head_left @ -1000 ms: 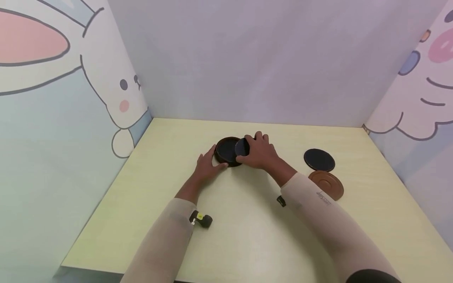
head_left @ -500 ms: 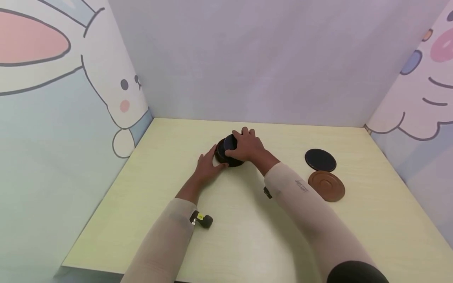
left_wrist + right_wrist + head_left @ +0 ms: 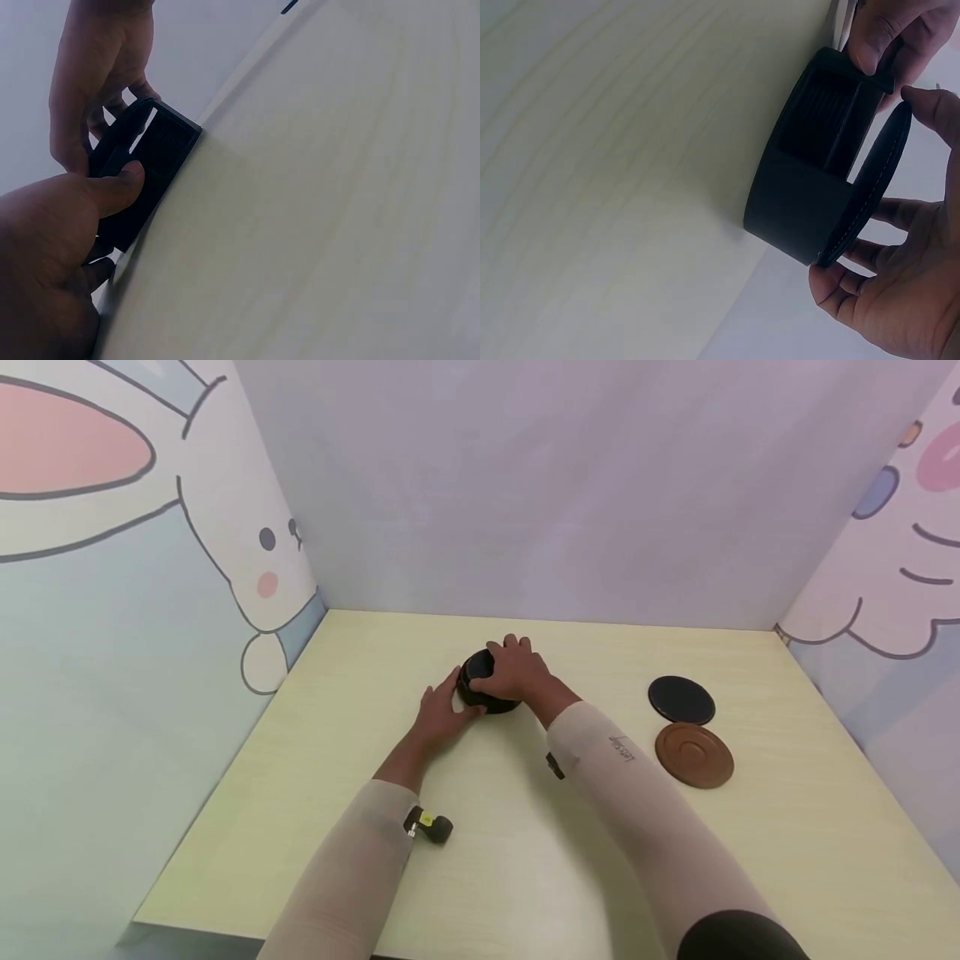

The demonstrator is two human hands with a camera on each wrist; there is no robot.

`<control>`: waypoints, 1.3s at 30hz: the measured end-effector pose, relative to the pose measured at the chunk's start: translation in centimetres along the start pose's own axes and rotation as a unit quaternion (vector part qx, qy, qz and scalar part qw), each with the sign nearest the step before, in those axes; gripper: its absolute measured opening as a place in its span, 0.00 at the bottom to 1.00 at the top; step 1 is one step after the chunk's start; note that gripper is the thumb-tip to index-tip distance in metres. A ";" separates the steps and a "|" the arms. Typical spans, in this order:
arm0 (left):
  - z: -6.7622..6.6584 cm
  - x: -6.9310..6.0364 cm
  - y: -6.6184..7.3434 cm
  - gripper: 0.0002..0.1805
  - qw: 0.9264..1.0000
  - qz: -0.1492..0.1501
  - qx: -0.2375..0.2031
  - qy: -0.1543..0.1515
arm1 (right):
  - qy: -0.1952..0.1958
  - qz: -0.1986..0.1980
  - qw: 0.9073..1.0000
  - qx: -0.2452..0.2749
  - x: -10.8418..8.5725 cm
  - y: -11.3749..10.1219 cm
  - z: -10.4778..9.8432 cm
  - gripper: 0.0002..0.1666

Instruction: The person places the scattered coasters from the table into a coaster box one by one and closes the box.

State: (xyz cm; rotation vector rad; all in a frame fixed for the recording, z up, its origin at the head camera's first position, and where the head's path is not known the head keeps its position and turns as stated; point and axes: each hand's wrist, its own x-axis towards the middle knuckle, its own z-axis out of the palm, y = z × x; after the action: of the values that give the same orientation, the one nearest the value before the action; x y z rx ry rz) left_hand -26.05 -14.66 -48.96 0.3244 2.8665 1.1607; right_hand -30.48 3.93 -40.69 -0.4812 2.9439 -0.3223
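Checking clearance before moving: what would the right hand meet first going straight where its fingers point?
Beyond the thin black disc in the right hand, probably the round black holder. The tilted disc would likely touch it first; one edge looks close to the holder, though depth is unclear.

pale table [image 3: 300, 760] beside cartoon-printed wall [image 3: 112, 635]

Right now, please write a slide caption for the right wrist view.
The right grip holds a stitched black coaster tilted over the black holder in the left grip.
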 end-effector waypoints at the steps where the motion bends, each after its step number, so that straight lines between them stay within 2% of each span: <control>1: 0.0 0.0 0.0 0.54 1.000 0.000 -0.001 -0.001 | -0.002 0.000 1.000 -0.003 0.0 0.0 0.1 0.52; 10: 0.1 -0.1 0.0 0.54 1.000 0.003 -0.011 0.006 | 0.008 0.007 1.000 -0.008 -0.1 -0.5 0.7 0.50; 15: 0.2 0.2 0.0 0.54 1.000 0.001 -0.009 0.000 | 0.013 0.007 1.000 -0.017 -0.4 -0.5 0.8 0.49; 26: 0.1 0.1 0.0 0.53 1.000 0.002 -0.004 0.004 | -0.004 0.001 1.000 -0.028 -0.5 -0.5 0.7 0.53; 35: 0.2 0.2 -0.3 0.54 1.000 0.000 -0.004 0.000 | -0.002 -0.010 1.000 -0.025 -0.5 -0.1 0.9 0.54; 39: 0.2 0.3 -0.3 0.54 1.000 0.003 0.001 0.000 | -0.006 -0.021 1.000 -0.006 -0.6 0.3 0.5 0.54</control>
State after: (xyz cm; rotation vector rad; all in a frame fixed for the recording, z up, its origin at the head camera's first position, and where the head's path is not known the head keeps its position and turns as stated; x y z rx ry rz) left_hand -26.35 -14.69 -49.24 0.3334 2.8689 1.1605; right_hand -29.91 4.35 -41.16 -0.5441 2.9296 -0.3049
